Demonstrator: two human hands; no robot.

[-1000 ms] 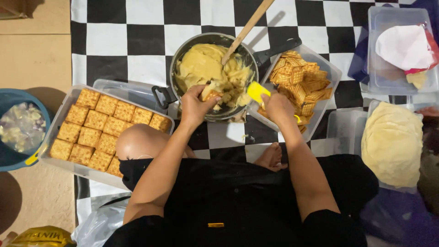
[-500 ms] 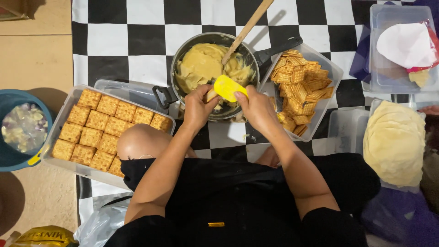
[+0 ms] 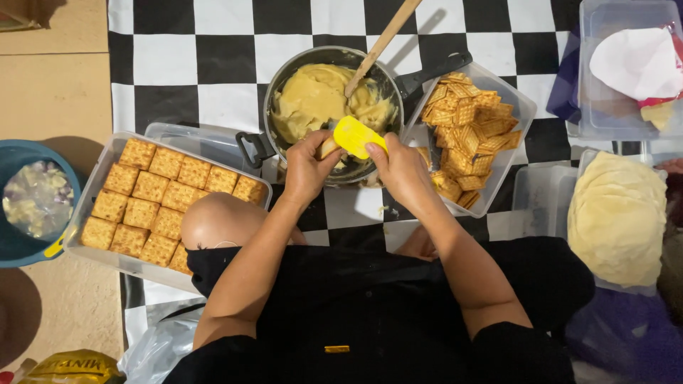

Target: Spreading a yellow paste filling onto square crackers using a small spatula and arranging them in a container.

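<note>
While the yellow spatula (image 3: 353, 136) lay out to the right over the cracker tub a second ago, it now sits between the two hands at the near rim of the pan, its blade flat and facing up. The shift indicates that spreading is in hand: filling is being laid on a cracker rather than scooped or fetched.

The right hand (image 3: 403, 171) grips the spatula by its lower end, fingers curled shut round it, thumb on the near side. The blade projects just beyond the right fingertips, toward the left hand.

The left hand (image 3: 307, 168) is closed on a small pale piece, seemingly a cracker (image 3: 328, 148), pinched between thumb and fingers. It touches or nearly touches the blade's left edge; the contact itself cannot be made out.

Just beyond both sets of fingers stands the dark pan (image 3: 277, 85) of yellow filling (image 3: 313, 99), with a wooden spoon (image 3: 377, 47) leaning in it. Just right of the right hand lies the clear tub of loose crackers (image 3: 469, 135). Well left of the left hand, a clear tray (image 3: 85, 206) holds filled crackers in rows; farther left is a blue bowl (image 3: 14, 156).
</note>
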